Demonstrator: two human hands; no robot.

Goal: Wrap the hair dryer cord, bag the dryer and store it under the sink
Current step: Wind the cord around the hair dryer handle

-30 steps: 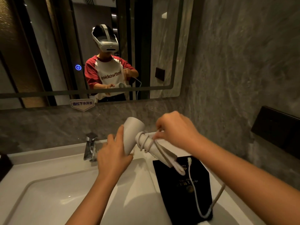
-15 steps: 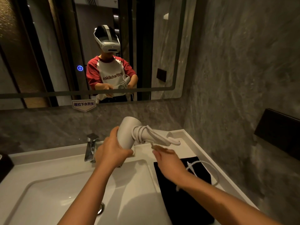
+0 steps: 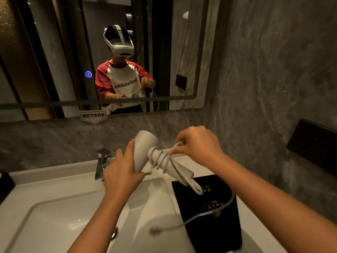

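Note:
A white hair dryer [image 3: 144, 147] is held over the sink, its handle pointing down to the right. My left hand [image 3: 123, 170] grips the dryer's barrel from below. Several turns of white cord [image 3: 160, 158] lie around the top of the handle. My right hand [image 3: 197, 143] pinches the cord just above the handle. The loose end of the cord trails blurred down across a black bag [image 3: 209, 212] that lies flat on the counter to the right of the basin.
A white basin [image 3: 54, 216] with a chrome tap [image 3: 102, 161] fills the lower left. A mirror [image 3: 54, 52] hangs on the back wall. A grey stone wall stands close on the right, bearing a black panel [image 3: 313, 143].
My right hand has risen from below the handle to above it, carrying the cord over for another turn. The loose cord end has swung down toward the basin.

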